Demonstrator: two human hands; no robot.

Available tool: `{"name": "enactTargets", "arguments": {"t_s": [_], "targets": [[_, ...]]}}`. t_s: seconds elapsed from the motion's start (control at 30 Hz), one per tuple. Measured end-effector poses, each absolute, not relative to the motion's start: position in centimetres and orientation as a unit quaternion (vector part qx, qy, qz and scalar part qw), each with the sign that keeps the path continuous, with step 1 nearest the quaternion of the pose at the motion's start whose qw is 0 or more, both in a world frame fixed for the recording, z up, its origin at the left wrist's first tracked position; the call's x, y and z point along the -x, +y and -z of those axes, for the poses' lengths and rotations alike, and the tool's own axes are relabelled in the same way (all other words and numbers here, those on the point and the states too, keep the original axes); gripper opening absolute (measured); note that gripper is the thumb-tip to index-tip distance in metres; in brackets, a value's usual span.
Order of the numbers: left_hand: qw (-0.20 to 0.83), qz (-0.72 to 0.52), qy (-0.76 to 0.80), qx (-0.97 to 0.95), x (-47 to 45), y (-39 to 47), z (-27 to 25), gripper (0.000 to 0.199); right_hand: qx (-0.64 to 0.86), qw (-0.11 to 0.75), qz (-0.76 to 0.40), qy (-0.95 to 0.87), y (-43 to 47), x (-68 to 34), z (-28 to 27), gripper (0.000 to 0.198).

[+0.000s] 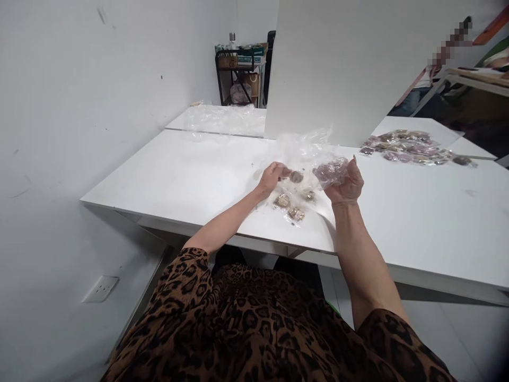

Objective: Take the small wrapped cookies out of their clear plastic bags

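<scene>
My right hand is turned palm up, thumb raised, with its fingers curled under a clear plastic bag that has pinkish contents. To its left, the fingers of my left hand are pinched together just beside a small round brown piece; whether they grip its wrapper or the film around it is hard to make out. Below, on the table, lie small clear-wrapped pieces with golden-brown contents, one on the left, one in front and one on the right.
Crumpled clear plastic film lies behind my hands on the white table. Several wrapped pink and brown pieces form a pile at the right. A tall white panel stands at the back. Beyond is a black shelf cart.
</scene>
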State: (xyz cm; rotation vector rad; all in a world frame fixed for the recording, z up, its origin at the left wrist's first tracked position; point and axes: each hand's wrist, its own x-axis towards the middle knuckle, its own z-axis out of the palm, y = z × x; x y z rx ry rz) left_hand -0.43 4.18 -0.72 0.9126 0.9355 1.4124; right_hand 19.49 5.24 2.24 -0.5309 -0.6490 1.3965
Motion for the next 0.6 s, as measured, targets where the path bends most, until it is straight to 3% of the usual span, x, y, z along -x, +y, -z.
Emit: {"name": "enactTargets", "arguments": {"t_s": [0.13, 0.27, 0.6], "targets": [[0.635, -0.662, 0.321, -0.236, 1.9, 4.5, -1.2, 0.025, 0.228, 0.69, -0.623, -0.291, 6.0, -20.0, -1.8, 0.014], [0.629, -0.697, 0.301, -0.166, 3.5, 5.2, -1.9, 0.033, 0.242, 0.684, -0.613, -0.314, 6.7, -20.0, -1.3, 0.008], [0.591, -0.717, 0.287, -0.231, 5.5, 6.4, -2.8, 0.043, 0.244, 0.714, -0.562, -0.34, 7.3, -21.1, -0.9, 0.017]]}}
